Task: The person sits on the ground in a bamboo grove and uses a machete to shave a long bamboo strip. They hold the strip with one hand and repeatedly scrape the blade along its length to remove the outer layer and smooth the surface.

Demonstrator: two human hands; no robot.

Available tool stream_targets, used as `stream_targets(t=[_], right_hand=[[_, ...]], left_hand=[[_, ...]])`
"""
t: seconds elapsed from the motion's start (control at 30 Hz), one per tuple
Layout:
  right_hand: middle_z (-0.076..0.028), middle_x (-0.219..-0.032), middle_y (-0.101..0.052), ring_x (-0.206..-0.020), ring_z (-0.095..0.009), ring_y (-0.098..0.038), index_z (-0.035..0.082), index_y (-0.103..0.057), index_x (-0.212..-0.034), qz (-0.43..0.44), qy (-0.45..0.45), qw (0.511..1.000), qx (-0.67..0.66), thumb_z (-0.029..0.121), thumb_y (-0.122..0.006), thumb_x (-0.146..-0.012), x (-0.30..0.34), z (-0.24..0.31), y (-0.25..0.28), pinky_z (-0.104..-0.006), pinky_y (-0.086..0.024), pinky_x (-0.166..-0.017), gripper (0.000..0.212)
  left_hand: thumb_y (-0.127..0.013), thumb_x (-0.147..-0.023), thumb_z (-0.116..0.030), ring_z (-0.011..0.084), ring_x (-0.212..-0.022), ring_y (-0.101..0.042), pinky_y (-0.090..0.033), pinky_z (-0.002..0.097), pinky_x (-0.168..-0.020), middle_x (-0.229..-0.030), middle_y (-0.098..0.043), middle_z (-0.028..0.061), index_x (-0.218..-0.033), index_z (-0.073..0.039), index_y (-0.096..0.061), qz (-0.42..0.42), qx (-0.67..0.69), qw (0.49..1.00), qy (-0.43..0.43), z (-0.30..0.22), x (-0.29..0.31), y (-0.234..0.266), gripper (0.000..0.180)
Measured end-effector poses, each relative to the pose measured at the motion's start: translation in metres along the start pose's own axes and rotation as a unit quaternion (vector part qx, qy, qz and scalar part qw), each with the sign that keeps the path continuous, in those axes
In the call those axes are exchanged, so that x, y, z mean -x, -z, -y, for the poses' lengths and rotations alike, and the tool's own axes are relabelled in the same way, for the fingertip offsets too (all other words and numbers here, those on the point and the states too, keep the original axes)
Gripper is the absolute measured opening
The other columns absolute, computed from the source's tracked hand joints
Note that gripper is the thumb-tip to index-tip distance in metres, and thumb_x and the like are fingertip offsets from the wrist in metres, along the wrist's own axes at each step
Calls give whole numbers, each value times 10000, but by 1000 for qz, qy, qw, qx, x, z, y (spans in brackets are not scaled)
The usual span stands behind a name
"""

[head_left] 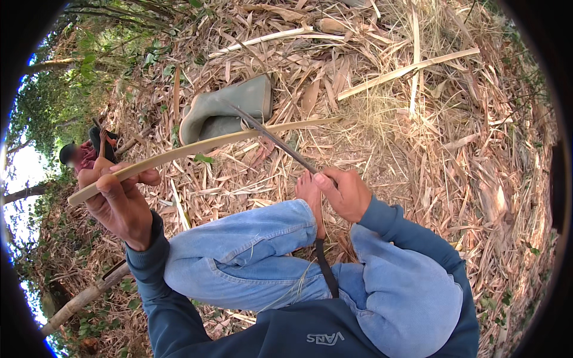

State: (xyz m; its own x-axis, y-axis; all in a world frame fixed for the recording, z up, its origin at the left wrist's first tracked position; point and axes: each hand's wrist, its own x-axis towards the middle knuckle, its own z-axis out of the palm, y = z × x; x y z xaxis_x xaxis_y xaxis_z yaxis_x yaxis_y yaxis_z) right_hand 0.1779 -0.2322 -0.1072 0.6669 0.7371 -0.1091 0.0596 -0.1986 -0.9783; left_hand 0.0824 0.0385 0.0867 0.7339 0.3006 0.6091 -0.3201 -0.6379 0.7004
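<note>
My left hand (122, 197) grips one end of a long, pale bamboo strip (197, 148), pinched between thumb and fingers. The strip slants up and rightward across the ground litter. In my right hand (346, 192) is a long, narrow, dark-bladed knife (280, 143), its tip pointing away and to the left. Blade and strip cross near the strip's middle; whether the edge bites into it I cannot tell. The fingers hide the near end of the knife. My bare foot (309, 194) is just beside the right hand. A dark band (325, 268) runs between my legs.
Green rubber boots (230, 107) lie beyond the strip. Split bamboo pieces (409, 73) rest at the far right, on ground covered with dry leaves and shavings (418, 179). Another person (89, 156) sits at the far left. A log (86, 297) lies at the lower left.
</note>
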Motion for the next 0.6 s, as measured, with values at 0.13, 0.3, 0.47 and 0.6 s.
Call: stream_targets(t=[0.13, 0.3, 0.47, 0.6], right_hand=[[-164, -484, -491, -447, -303, -537, -23, -624, -819, -13, 47, 998, 33, 510, -442, -949, 5, -1, -5, -404, -421, -465, 578], [-164, -473, -494, -437, -304, -540, -33, -621, -813, -16, 8, 999, 44, 529, -452, -940, 0, -7, -2, -417, -425, -462, 600], [-177, -496, -517, -454, -324, -558, -48, -623, -863, -10, -24, 997, 69, 519, -461, -940, -3, -14, 2, -421, -437, -473, 595], [-201, -543, -547, -505, -352, -584, -47, -644, -909, -12, 12, 997, 82, 527, -456, -938, 9, -5, -1, -423, -456, -508, 604]], left_hand=[[-467, -982, -351, 192, -531, -602, -541, 292, -458, -714, -481, 84, -889, -43, -424, 6, -4, 1000, -8, -3, 0, -4, 325], [-473, -982, -342, 191, -524, -599, -537, 286, -453, -742, -487, 87, -920, -31, -449, -9, -16, 1000, -16, 0, 0, 0, 318], [-472, -983, -339, 189, -516, -590, -535, 274, -451, -741, -477, 81, -904, -28, -453, 3, -11, 1000, -13, 2, 1, 2, 321], [-478, -984, -332, 165, -549, -558, -493, 270, -471, -730, -475, 59, -882, -37, -470, -11, -10, 1000, 0, 1, 4, -3, 312]])
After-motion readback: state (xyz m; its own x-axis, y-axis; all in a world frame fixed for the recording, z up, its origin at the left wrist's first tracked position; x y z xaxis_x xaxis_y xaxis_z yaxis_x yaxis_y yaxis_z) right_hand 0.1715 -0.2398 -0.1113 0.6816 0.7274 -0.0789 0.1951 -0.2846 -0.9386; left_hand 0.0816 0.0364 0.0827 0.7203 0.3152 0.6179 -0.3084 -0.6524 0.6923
